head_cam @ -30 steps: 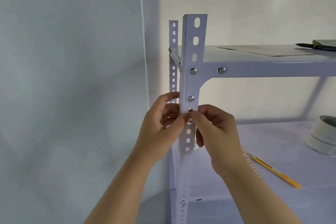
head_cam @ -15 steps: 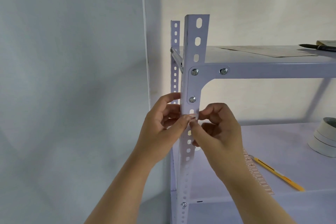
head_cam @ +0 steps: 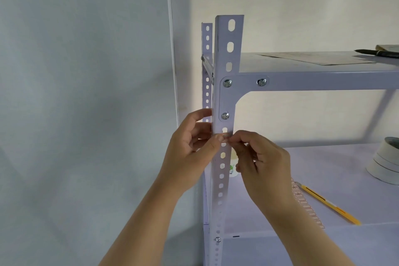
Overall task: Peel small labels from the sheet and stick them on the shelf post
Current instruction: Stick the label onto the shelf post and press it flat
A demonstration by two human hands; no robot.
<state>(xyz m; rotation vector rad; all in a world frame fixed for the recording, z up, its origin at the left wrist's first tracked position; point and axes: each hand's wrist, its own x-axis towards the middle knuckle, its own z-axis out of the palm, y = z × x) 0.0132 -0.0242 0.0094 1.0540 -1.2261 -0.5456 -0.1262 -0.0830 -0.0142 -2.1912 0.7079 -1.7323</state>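
Pale walls back a lilac metal shelf unit whose front shelf post (head_cam: pixel 224 101) stands mid-frame. Both hands pinch one small label (head_cam: pixel 225 136) flat across the post, just below the lowest bracket screw: the left hand (head_cam: pixel 190 155) presses its 9 o'clock end with the thumb, the right hand (head_cam: pixel 262 164) grips its 3 o'clock end between fingertips. Lying on the shelf at 4 o'clock, the label sheet (head_cam: pixel 306 205) rests beside a yellow cutter (head_cam: pixel 328 204). Risk: uneven pressure could skew or crease the label, or leave it bridging a post hole and lifting
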